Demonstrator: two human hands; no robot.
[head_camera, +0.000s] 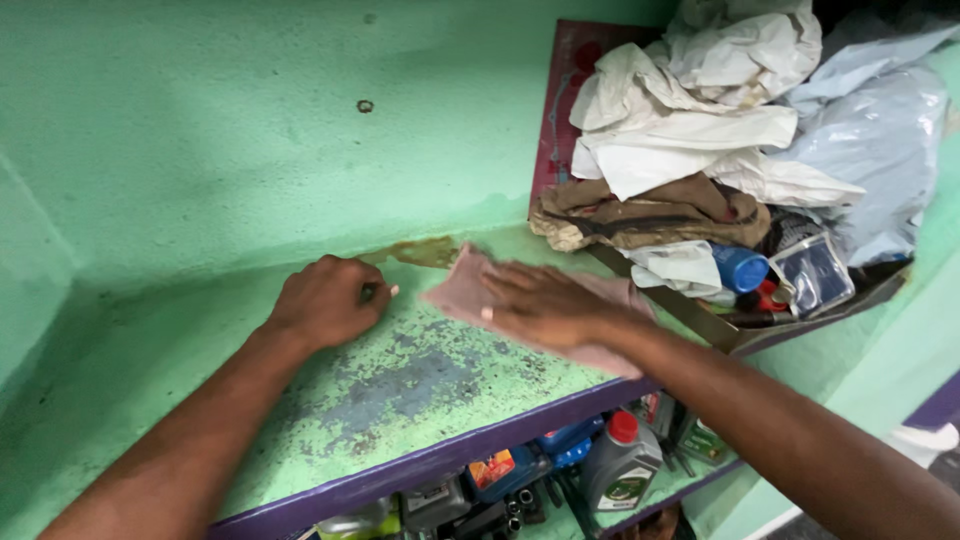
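- Head view, looking down at a green shelf with chipped paint and a purple front edge.
- Right hand flat, fingers spread wide, pressing on a pinkish cloth lying on the shelf; grip open, palm down, nothing pinched.
- Cloth near the middle of the shelf, partly hidden under the hand, its far corner just beside a brown rust stain at the back wall.
- Left hand curled into a loose fist, resting on the shelf near the cloth but apart from it.
- Grip of the left hand closed around a small thin thing, only its pale tip poking out; too small to tell what kind of thing.
- Big patch of worn paint showing grey and blue in front of both hands.
- To the right, a shallow tray on the same shelf, heaped with stuff.
- On the heap: crumpled white rags, a brown rag, a grey plastic bag, a blue bottle cap.
- Flat dark red board leaning on the wall behind the heap.
- Lower shelf below: a grey oil bottle with a red cap, a blue container, and small dark metal parts.
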